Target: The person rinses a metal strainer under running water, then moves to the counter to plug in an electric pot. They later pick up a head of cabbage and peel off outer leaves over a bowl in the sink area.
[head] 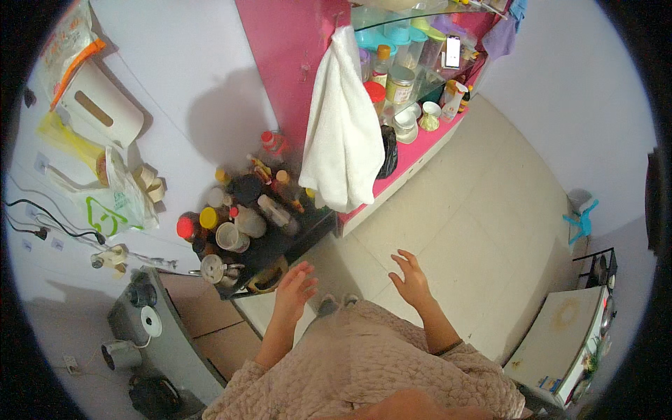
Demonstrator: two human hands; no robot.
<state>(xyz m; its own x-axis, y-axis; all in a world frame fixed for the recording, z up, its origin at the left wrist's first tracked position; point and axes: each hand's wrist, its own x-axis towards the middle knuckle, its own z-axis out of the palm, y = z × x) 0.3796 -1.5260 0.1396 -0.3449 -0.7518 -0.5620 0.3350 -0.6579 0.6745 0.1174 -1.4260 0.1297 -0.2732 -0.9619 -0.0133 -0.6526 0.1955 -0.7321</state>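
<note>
Both of my hands are raised in front of my body and hold nothing. My left hand (pixel 296 289) has its fingers apart and appears nearest the black shelf rack (pixel 252 268), where a steel pot (pixel 215 269) stands at the corner. My right hand (pixel 411 278) is over the tiled floor (pixel 446 226), fingers spread and slightly curled. Ahead of me a white towel (pixel 344 136) hangs down along a pink cabinet panel (pixel 286 58). Whether either hand touches anything near it, I see no contact.
Bottles and jars (pixel 244 220) crowd the rack. More jars (pixel 400 84) and a phone (pixel 452 51) sit on glass shelves. A grey counter (pixel 173 336) is at left with an electric kettle base (pixel 151 321). A white-topped cabinet (pixel 559 325) stands right, near a blue stool (pixel 580 220).
</note>
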